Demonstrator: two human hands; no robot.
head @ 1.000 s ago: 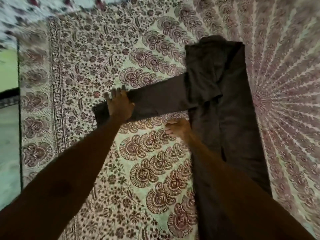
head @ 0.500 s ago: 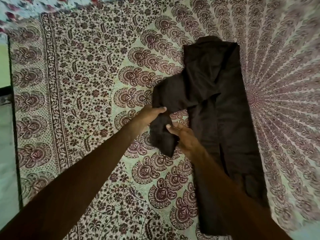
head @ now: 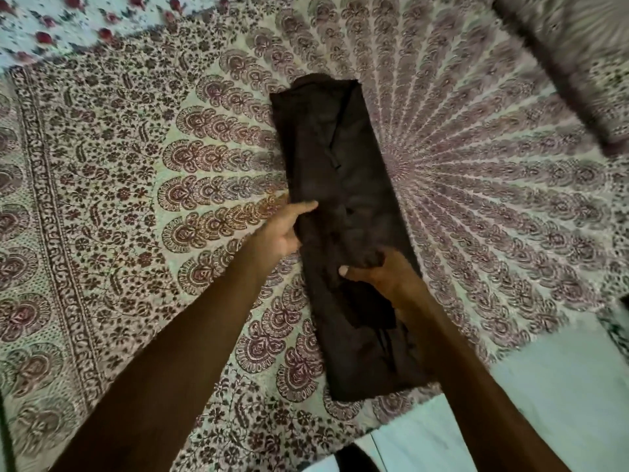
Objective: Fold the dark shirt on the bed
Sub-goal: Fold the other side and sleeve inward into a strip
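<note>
The dark shirt (head: pixel 343 185) lies on the bed as a long narrow strip, collar end far from me, hem near the bed's front edge. Its left sleeve is folded onto the body. My left hand (head: pixel 284 229) is at the strip's left edge, thumb on top of the cloth and fingers under the edge. My right hand (head: pixel 377 274) rests on the middle of the strip and pinches a bunched bit of the folded sleeve between thumb and fingers.
The bed (head: pixel 136 199) is covered by a patterned maroon-and-cream spread. A pillow (head: pixel 578 63) in the same print lies at the far right. A floral cloth (head: pixel 68 25) shows at the far left. The pale floor (head: pixel 544 386) begins at the lower right.
The left sleeve, stretched out to the left a second ago, has been brought in and laid over the shirt's body. Both hands moved right onto the strip.
</note>
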